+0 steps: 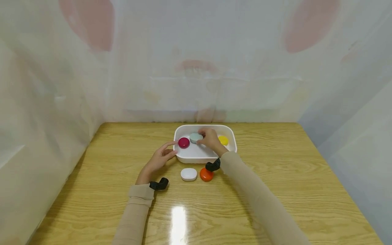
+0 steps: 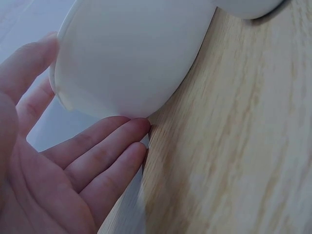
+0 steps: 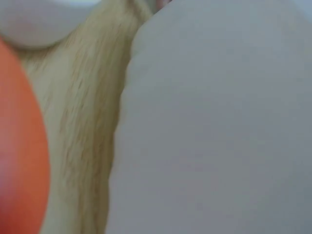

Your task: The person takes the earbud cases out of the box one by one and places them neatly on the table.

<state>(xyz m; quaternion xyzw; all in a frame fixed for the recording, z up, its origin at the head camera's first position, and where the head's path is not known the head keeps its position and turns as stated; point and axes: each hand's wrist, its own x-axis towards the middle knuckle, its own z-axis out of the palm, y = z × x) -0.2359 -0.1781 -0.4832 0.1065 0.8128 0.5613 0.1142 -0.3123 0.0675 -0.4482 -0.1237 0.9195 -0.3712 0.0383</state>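
R grip (image 1: 210, 138) pinches pale-blue oval (image 1: 195, 137), long axis approx L–R, inside white tray (image 1: 194, 160); L grip (image 1: 158, 159), fingers spread wide, touches tray.

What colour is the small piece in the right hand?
The small piece in the right hand is pale grey-green; the head view shows it best.
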